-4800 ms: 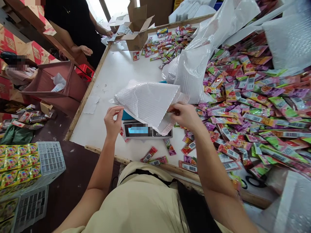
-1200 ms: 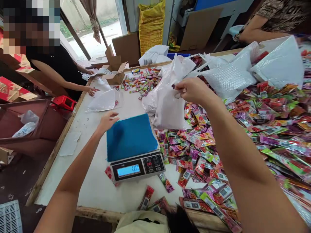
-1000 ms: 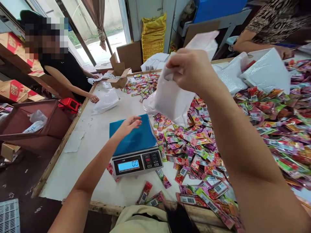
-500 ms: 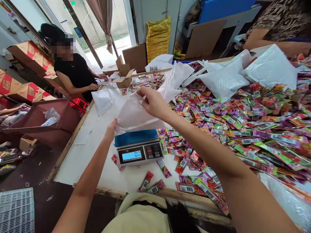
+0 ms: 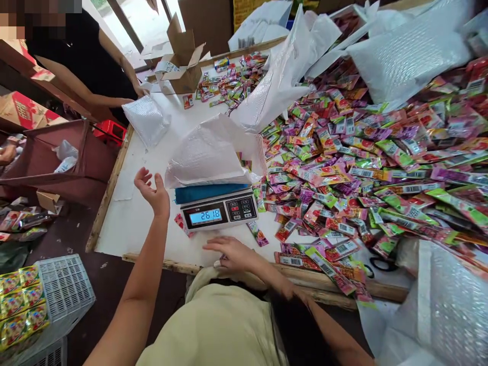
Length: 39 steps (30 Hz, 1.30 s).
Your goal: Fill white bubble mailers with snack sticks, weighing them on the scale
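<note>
A white bubble mailer (image 5: 213,155) lies on the blue pan of a digital scale (image 5: 218,209), whose display shows a reading. My left hand (image 5: 152,189) hovers open just left of the scale, palm up, holding nothing. My right hand (image 5: 232,252) lies flat with fingers stretched out on the table near its front edge, below the scale, over loose sachets. A large heap of colourful sachets (image 5: 362,152) covers the table's right half.
More white bubble mailers (image 5: 404,61) lie at the back, and one (image 5: 147,119) sits at the far left in front of a person in black (image 5: 80,56). An open cardboard box (image 5: 183,66) stands at the far edge. Scissors (image 5: 375,264) lie front right. A white crate (image 5: 61,284) stands on the floor.
Both hands let go of the bubble mailer, which now rests on the scale. My right hand dropped to the front edge. My left hand moved off to the left.
</note>
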Tool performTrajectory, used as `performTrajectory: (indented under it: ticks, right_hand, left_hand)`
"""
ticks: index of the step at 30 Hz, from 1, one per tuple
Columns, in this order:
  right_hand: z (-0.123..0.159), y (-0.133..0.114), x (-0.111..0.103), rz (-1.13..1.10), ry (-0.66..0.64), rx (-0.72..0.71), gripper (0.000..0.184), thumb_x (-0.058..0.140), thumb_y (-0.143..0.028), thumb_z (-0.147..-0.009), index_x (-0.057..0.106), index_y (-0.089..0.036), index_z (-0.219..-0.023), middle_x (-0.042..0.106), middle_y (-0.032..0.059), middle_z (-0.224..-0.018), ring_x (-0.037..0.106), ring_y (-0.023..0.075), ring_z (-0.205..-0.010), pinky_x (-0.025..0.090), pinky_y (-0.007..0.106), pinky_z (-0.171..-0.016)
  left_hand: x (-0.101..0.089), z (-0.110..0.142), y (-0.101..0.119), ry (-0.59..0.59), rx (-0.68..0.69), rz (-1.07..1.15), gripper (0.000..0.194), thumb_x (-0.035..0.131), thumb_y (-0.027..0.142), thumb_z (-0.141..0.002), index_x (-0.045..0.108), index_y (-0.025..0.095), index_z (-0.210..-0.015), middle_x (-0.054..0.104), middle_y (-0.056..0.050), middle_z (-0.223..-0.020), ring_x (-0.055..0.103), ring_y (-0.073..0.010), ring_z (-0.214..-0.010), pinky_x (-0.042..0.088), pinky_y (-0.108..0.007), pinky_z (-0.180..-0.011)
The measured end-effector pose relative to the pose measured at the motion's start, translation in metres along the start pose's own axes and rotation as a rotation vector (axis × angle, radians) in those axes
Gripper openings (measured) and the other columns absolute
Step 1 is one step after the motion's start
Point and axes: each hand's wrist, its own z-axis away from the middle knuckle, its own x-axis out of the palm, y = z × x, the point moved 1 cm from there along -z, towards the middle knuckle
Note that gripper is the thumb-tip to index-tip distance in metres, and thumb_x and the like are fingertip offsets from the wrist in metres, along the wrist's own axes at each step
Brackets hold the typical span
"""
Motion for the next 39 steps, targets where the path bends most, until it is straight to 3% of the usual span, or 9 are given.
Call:
performTrajectory:
  ticks: [3,6,16,19,23,25,29,32,39]
  right_hand:
    - [0.001,0.032,0.036,0.109,-0.125,0.043,0.038,0.067,-0.008,-0.079,0.079,-0.024,-0.111,0.06,0.0081,-0.148,0.046,0.0321,-0.144,0.026,0.055,-0.125]
    - [0.034,0.061,0.029,0.177,0.017,0.17,0.039,0.058,-0.003,-0.08,0.081,-0.024,-0.103,0.069,0.0081,-0.133,0.056,0.0285,-0.131,0.037,0.05,-0.116]
    - [0.149,0.144,-0.132,0.466,0.911,0.809,0.019,0.048,-0.024,-0.084,0.067,-0.028,-0.083,0.06,0.0153,-0.09,0.059,0.0377,-0.094,0.043,0.048,-0.076]
    - [0.159,0.148,-0.174,0.386,0.974,0.931,0.012,0.052,-0.023,-0.077,0.062,-0.03,-0.076,0.054,0.0146,-0.079,0.057,0.0343,-0.082,0.038,0.048,-0.073]
    - [0.163,0.117,-0.201,0.311,0.772,1.084,0.017,0.063,-0.017,-0.062,0.054,-0.031,-0.059,0.05,0.0105,-0.062,0.05,0.0274,-0.059,0.035,0.049,-0.067]
    - [0.154,0.083,-0.209,0.366,0.845,1.081,0.011,0.064,-0.023,-0.067,0.06,-0.032,-0.063,0.06,0.0155,-0.068,0.057,0.0315,-0.063,0.037,0.05,-0.066]
    - [0.094,0.005,-0.222,0.272,1.012,0.448,0.022,0.053,-0.031,-0.087,0.073,-0.028,-0.096,0.075,0.0163,-0.101,0.07,0.0294,-0.093,0.051,0.044,-0.082]
    - [0.034,-0.033,-0.226,0.29,0.827,0.126,0.033,0.049,-0.016,-0.084,0.075,-0.022,-0.103,0.076,0.0086,-0.106,0.071,0.0247,-0.095,0.054,0.038,-0.086]
    - [-0.033,-0.039,-0.224,0.598,0.587,0.365,0.046,0.047,-0.003,-0.086,0.071,-0.016,-0.123,0.075,0.0151,-0.112,0.07,0.0302,-0.102,0.051,0.037,-0.083]
  left_hand:
    - [-0.014,0.001,0.002,0.012,0.02,0.015,0.043,0.062,0.031,-0.089,0.047,0.024,-0.129,0.059,-0.011,-0.133,0.062,-0.0194,-0.114,0.046,-0.037,-0.103]
    - [-0.026,-0.004,-0.009,0.041,-0.012,0.045,0.042,0.061,0.03,-0.088,0.047,0.023,-0.127,0.058,-0.011,-0.132,0.062,-0.0191,-0.114,0.048,-0.037,-0.104]
    - [-0.018,-0.002,-0.021,0.078,-0.088,0.177,0.034,0.057,0.026,-0.086,0.049,0.02,-0.118,0.061,-0.012,-0.124,0.061,-0.0183,-0.117,0.051,-0.033,-0.103]
    - [-0.021,-0.001,-0.015,0.069,-0.081,0.185,0.033,0.058,0.026,-0.086,0.051,0.02,-0.118,0.062,-0.012,-0.123,0.062,-0.0179,-0.114,0.051,-0.033,-0.103]
    - [-0.034,-0.001,-0.018,0.06,-0.097,0.116,0.032,0.06,0.027,-0.087,0.053,0.021,-0.117,0.063,-0.01,-0.122,0.063,-0.0182,-0.112,0.051,-0.034,-0.102]
    - [-0.036,-0.001,-0.016,0.03,-0.095,0.091,0.032,0.062,0.028,-0.087,0.054,0.021,-0.117,0.064,-0.01,-0.122,0.063,-0.0186,-0.111,0.051,-0.035,-0.101]
    - [-0.019,-0.001,0.007,-0.054,-0.008,0.073,0.033,0.062,0.033,-0.09,0.055,0.022,-0.121,0.063,-0.011,-0.128,0.063,-0.0198,-0.115,0.05,-0.037,-0.102]
    - [-0.001,0.001,0.033,-0.105,0.078,0.085,0.036,0.062,0.035,-0.091,0.055,0.023,-0.124,0.062,-0.011,-0.132,0.062,-0.021,-0.119,0.048,-0.039,-0.106]
    - [-0.004,0.01,0.041,-0.151,0.097,0.077,0.037,0.064,0.037,-0.091,0.057,0.024,-0.126,0.063,-0.01,-0.132,0.062,-0.0211,-0.12,0.05,-0.038,-0.105]
